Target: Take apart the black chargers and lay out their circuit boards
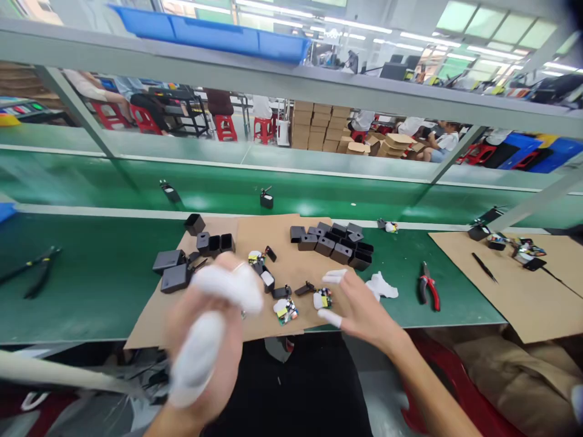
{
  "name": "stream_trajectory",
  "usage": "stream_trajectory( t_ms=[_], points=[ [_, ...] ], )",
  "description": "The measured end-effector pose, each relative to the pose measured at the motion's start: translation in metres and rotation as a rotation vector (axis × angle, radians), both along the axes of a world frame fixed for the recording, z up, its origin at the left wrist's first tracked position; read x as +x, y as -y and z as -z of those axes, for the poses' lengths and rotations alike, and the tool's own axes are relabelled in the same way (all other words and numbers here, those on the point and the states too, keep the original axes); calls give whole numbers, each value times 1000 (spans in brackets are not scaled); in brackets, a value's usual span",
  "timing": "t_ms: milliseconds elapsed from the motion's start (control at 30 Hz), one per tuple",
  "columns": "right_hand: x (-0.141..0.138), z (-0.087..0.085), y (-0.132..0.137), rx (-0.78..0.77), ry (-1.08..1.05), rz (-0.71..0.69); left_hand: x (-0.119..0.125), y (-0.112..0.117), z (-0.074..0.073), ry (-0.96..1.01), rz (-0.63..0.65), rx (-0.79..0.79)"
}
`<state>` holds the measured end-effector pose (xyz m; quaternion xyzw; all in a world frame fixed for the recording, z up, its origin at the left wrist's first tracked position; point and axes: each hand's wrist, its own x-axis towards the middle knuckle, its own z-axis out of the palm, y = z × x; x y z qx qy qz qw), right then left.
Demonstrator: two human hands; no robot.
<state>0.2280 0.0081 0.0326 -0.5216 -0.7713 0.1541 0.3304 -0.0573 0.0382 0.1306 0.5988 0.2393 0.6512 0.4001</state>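
My left hand (207, 328) is raised close to the camera over the front edge of the bench. Motion smears it; white covers show on its fingers, and whether anything is in it cannot be made out. Lower over the cardboard sheet (255, 227), my right hand (359, 306) has thumb and fingers apart, with white tips on them. A small circuit board (322, 299) with a white and yellow part lies by those fingertips. Another circuit board (286, 310) is to its left, among black plastic pieces (281, 292). Several black housings (325, 245) stand grouped behind.
More black housings (174, 278) sit at the left. Black-handled pliers (44, 273) lie far left, red-handled pliers (428, 288) at the right, near a crumpled white tissue (381, 285). A second cardboard sheet (510, 303) bears boards and a black pen-like tool (484, 267). A shelf (291, 79) crosses above.
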Motion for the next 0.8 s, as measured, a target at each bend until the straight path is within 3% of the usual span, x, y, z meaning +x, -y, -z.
stream_trajectory(
  t_ms=[67, 133, 300, 433, 567, 700, 800],
  points=[
    [1, 31, -9, -109, 159, 9, 24, -38, 8, -178, 31, -31],
    [4, 53, -13, -163, 182, 23, 48, -74, 18, -404, 48, -84],
    [9, 67, -26, -158, 111, 82, 125, -146, 31, -810, 159, -51],
    [7, 73, -36, -105, 147, 129, 221, -196, 39, -1159, 241, 145],
    [8, 86, -40, -75, 144, 170, 332, -240, 62, -1351, 301, 267],
    [8, 108, -49, -59, 132, 231, 431, -262, 90, -1489, 334, 359],
    [7, 128, -62, -52, 130, 202, 487, -266, 108, -1541, 348, 400]
  ],
)
